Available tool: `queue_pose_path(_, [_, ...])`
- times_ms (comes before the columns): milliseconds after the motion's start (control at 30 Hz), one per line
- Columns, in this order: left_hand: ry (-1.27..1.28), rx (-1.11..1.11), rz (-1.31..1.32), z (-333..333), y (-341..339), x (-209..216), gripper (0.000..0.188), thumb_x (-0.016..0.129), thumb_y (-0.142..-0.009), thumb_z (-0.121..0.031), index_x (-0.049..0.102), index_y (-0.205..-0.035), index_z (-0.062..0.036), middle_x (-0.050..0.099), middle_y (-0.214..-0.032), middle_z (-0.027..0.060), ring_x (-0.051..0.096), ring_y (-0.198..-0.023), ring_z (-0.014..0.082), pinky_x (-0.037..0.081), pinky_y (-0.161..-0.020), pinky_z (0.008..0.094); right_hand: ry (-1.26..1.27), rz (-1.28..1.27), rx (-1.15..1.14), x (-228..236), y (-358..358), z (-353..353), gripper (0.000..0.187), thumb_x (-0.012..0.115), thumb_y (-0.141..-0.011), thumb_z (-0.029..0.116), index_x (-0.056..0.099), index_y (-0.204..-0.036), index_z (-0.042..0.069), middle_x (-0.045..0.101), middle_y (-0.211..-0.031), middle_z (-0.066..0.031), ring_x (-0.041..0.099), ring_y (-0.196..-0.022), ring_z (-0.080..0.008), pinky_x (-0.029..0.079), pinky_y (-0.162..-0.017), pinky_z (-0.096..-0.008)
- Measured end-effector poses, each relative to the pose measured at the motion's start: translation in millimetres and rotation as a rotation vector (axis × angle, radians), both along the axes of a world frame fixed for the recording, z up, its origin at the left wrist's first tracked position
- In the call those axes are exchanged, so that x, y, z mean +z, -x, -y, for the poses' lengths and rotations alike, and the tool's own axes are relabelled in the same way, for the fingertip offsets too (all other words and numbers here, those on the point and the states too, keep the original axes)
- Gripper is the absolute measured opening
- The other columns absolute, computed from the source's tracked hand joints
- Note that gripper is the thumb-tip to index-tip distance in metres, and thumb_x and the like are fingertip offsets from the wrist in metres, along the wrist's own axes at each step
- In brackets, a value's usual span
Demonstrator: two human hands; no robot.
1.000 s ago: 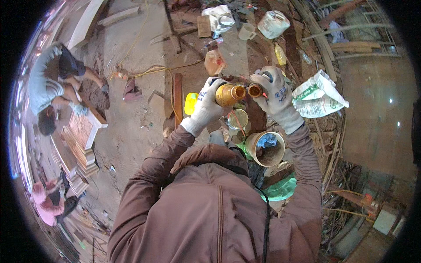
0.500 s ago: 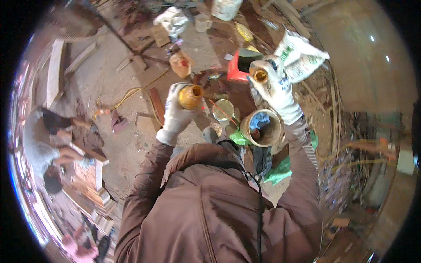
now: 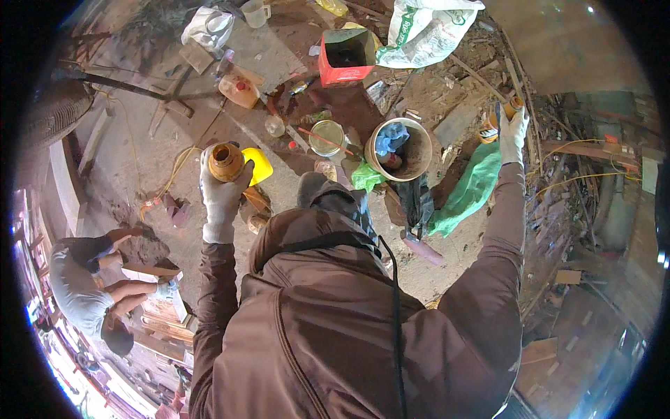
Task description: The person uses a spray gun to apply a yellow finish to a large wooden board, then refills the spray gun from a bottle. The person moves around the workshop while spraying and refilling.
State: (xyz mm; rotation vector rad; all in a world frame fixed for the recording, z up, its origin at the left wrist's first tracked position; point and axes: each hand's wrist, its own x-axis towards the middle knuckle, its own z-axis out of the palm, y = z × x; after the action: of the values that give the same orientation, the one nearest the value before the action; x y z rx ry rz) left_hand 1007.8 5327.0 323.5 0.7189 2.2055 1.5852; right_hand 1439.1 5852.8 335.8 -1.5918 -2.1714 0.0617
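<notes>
My left hand (image 3: 218,199), in a whitish work glove, is wrapped round an amber-brown bottle (image 3: 227,159) whose round open mouth faces up. Close beside it is a bright yellow plastic piece (image 3: 259,166), partly hidden by the hand. Far to the right, my gloved right hand (image 3: 514,140) grips another amber bottle (image 3: 515,106) with a pale label. That bottle is tilted, and the fingers cover part of it. Below and left of the right hand lies a green plastic sheet (image 3: 469,187).
A bucket (image 3: 427,150) with a blue cloth in it stands ahead, beside a round tin (image 3: 328,137) with a stick across it. Beyond are a red box (image 3: 342,75), a white sack (image 3: 426,35) and a jug (image 3: 239,91). At left, a person (image 3: 80,279) bends over boards.
My hands have moved apart: the left one left and slightly down, the right one far out to the right. Each still holds its bottle. The yellow piece now shows beside my left hand.
</notes>
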Motion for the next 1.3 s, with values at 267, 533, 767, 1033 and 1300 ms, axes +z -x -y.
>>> queue_pose_path(267, [0.020,-0.040,-0.049,-41.1,-12.5,16.6,0.048,0.088,-0.078,-0.010,0.063,-0.119,-0.0057,0.065,-0.114,0.0058,0.064,-0.105,0.0167,0.053,-0.095,0.0333,0.348,0.083,-0.259,-77.6,-10.1,-63.9,0.111,0.077,-0.082,0.070,0.033,-0.150,-0.006,0.060,-0.124,-0.0355,0.066,-0.108,-0.0480,0.057,-0.088,-0.0559])
queue_pose_path(533, [-0.051,-0.012,0.193,-23.5,-23.1,13.8,0.057,0.092,-0.075,-0.010,0.061,-0.124,-0.0075,0.068,-0.118,0.0047,0.065,-0.110,0.0133,0.054,-0.098,0.0322,0.474,0.346,0.648,-212.1,100.3,4.9,0.071,0.075,-0.093,0.024,0.044,-0.154,0.007,0.037,-0.162,-0.0251,0.042,-0.147,-0.0375,0.040,-0.119,-0.0484])
queue_pose_path(767, [-0.128,-0.241,-0.012,-17.3,-31.3,39.1,0.051,0.091,-0.069,-0.010,0.070,-0.115,-0.0138,0.056,-0.148,0.0168,0.051,-0.139,0.0357,0.040,-0.118,0.0478,1.036,-0.380,1.095,-180.2,270.7,111.3,0.059,0.067,-0.102,0.044,0.058,-0.141,0.001,0.062,-0.142,-0.0183,0.057,-0.133,-0.0299,0.043,-0.114,-0.0403])
queue_pose_path(1033, [-0.232,-0.196,0.099,19.9,-33.0,57.1,0.049,0.090,-0.074,-0.014,0.069,-0.118,-0.0119,0.036,-0.167,0.0220,0.033,-0.155,0.0372,0.030,-0.125,0.0496,2.157,-0.311,1.455,4.4,380.3,300.7,0.048,0.068,-0.102,0.010,0.054,-0.147,0.001,0.064,-0.139,-0.0050,0.062,-0.124,-0.0141,0.050,-0.107,-0.0308])
queue_pose_path(1300, [-0.299,-0.117,0.179,109.5,-22.6,41.9,0.058,0.094,-0.072,-0.024,0.067,-0.122,-0.0111,0.049,-0.156,0.0184,0.034,-0.153,0.0368,0.028,-0.124,0.0512,2.029,-0.122,1.597,-9.5,410.7,393.2,0.051,0.066,-0.104,0.014,0.051,-0.150,0.001,0.059,-0.145,-0.0064,0.055,-0.134,-0.0169,0.039,-0.118,-0.0344])
